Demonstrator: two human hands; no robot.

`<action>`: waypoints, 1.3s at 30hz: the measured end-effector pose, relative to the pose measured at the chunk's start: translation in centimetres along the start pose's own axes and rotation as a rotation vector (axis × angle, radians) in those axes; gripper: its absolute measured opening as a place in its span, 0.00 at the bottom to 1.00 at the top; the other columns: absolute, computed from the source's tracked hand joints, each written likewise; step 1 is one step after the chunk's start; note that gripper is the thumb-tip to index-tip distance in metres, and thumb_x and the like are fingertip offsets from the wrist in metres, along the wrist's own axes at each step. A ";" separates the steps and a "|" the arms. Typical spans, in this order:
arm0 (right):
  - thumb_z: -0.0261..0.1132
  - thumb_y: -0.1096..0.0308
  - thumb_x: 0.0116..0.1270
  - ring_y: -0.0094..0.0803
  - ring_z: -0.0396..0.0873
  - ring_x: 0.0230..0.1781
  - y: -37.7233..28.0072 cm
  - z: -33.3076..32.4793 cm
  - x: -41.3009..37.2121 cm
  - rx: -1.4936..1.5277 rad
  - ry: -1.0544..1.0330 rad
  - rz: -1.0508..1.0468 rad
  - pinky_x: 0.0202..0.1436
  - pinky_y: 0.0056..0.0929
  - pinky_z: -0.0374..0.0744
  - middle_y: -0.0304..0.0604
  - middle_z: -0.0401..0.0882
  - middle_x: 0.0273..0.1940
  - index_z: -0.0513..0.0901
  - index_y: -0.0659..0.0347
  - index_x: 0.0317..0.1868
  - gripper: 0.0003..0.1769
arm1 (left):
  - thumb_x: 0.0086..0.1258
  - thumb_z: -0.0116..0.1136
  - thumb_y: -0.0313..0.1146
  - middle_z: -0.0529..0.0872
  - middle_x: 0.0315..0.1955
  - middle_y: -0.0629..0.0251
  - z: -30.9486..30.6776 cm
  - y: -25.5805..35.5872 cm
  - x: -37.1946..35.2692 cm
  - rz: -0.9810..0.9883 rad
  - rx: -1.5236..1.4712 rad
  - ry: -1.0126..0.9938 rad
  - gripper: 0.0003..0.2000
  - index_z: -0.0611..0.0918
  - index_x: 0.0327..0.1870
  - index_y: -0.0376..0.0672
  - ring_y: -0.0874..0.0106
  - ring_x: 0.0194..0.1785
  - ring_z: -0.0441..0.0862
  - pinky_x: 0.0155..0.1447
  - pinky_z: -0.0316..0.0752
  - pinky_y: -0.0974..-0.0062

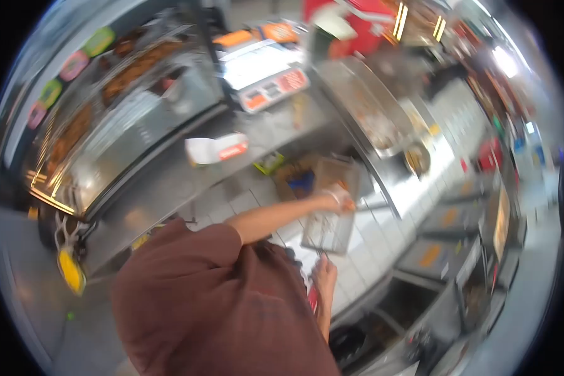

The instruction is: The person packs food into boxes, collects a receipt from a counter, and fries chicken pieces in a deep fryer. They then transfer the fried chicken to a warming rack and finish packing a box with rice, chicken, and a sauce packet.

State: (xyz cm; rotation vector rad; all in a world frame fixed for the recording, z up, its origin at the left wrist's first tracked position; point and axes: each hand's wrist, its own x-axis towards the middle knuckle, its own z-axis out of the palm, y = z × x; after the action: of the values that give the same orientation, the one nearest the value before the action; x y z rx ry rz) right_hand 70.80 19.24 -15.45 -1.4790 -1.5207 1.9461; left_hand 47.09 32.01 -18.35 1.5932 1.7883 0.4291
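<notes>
My left hand [339, 198] reaches across a rectangular see-through basket [329, 229], its fingers closed and blurred, with a white band at the wrist. Small orange-brown bits show by the fingertips, and a thin grey bar runs off to the right from there. I cannot tell what this hand holds. Below it, my right hand [325, 276] is closed at the basket's near end, around what looks like a thin handle. Crumbs or scraps show inside the basket. Just behind the basket is a cardboard box [291, 178] with something blue in it.
A steel counter [169, 182] with a heated food display [125, 106] lies left, carrying a white-and-red paper packet [218, 148] and a bright screen [263, 62]. A deep metal tray [370, 106] stands ahead. Grey fryer-like units [432, 257] line the right, over a white tiled floor [363, 269].
</notes>
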 end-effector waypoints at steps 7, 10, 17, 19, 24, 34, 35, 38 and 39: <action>0.50 0.53 0.76 0.17 0.58 0.11 -0.2 -1.5 -0.2 0.023 -0.014 0.039 0.13 0.19 0.62 0.30 0.60 0.15 0.68 0.61 0.28 0.22 | 0.46 0.70 0.26 0.82 0.40 0.67 -23.2 -5.6 -19.0 0.058 -0.314 1.363 0.15 0.79 0.35 0.48 0.68 0.44 0.80 0.52 0.75 0.74; 0.50 0.53 0.76 0.17 0.58 0.11 0.5 -1.6 0.6 0.081 -0.029 0.066 0.14 0.19 0.63 0.30 0.60 0.15 0.68 0.61 0.28 0.22 | 0.46 0.71 0.29 0.81 0.44 0.63 -31.3 -12.2 -26.7 -0.107 0.407 1.867 0.16 0.79 0.37 0.50 0.64 0.49 0.78 0.54 0.75 0.65; 0.51 0.53 0.76 0.17 0.57 0.11 0.2 -0.6 1.5 0.125 -0.051 0.049 0.13 0.18 0.61 0.30 0.60 0.15 0.68 0.61 0.28 0.22 | 0.49 0.69 0.37 0.67 0.60 0.56 -38.5 -19.5 -36.8 -0.799 0.413 1.840 0.22 0.81 0.49 0.50 0.55 0.56 0.78 0.59 0.76 0.66; 0.51 0.53 0.76 0.17 0.57 0.11 0.3 -0.3 1.6 0.131 -0.050 0.057 0.13 0.18 0.61 0.30 0.60 0.15 0.68 0.61 0.28 0.22 | 0.51 0.68 0.41 0.73 0.56 0.54 -39.9 -21.0 -38.2 -0.823 0.469 1.863 0.21 0.81 0.48 0.50 0.57 0.57 0.77 0.60 0.74 0.67; 0.49 0.52 0.76 0.19 0.59 0.10 0.2 0.7 1.6 0.037 -0.057 0.020 0.14 0.22 0.68 0.31 0.60 0.14 0.69 0.62 0.28 0.24 | 0.54 0.65 0.48 0.79 0.52 0.51 -42.5 -26.2 -41.1 -1.014 0.505 1.708 0.20 0.82 0.47 0.50 0.58 0.57 0.77 0.60 0.72 0.66; 0.51 0.51 0.75 0.17 0.59 0.11 0.7 2.2 0.8 0.068 -0.028 0.016 0.14 0.19 0.64 0.30 0.61 0.16 0.70 0.60 0.29 0.23 | 0.62 0.54 0.54 0.83 0.50 0.50 -48.0 -30.9 -45.9 -1.147 0.345 1.093 0.27 0.83 0.49 0.37 0.56 0.54 0.80 0.55 0.74 0.61; 0.51 0.50 0.75 0.17 0.59 0.12 0.7 2.1 0.6 0.118 -0.047 0.023 0.14 0.19 0.62 0.29 0.62 0.16 0.69 0.59 0.27 0.23 | 0.64 0.53 0.55 0.85 0.47 0.50 -45.7 -25.4 -44.5 -1.309 0.546 0.922 0.27 0.84 0.47 0.36 0.55 0.54 0.80 0.55 0.74 0.60; 0.50 0.52 0.76 0.16 0.58 0.13 -1.3 2.9 -1.0 -0.026 0.021 -0.014 0.15 0.19 0.60 0.28 0.60 0.16 0.68 0.57 0.26 0.23 | 0.61 0.61 0.54 0.84 0.44 0.48 -38.8 -16.8 -38.6 -0.669 0.678 1.665 0.25 0.82 0.46 0.38 0.53 0.47 0.82 0.52 0.73 0.57; 0.50 0.53 0.76 0.16 0.59 0.13 -1.2 2.9 -1.3 0.053 0.027 0.029 0.15 0.19 0.61 0.28 0.60 0.16 0.69 0.58 0.26 0.22 | 0.63 0.60 0.52 0.83 0.46 0.50 -35.3 -13.2 -35.8 -0.620 0.671 1.645 0.24 0.82 0.48 0.39 0.57 0.51 0.80 0.56 0.73 0.60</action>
State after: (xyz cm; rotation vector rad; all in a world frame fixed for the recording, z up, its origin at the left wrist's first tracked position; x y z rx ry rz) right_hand 68.58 17.21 -13.93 -1.5072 -1.4335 1.9589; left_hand 13.59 2.03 7.71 0.7097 3.7910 1.0553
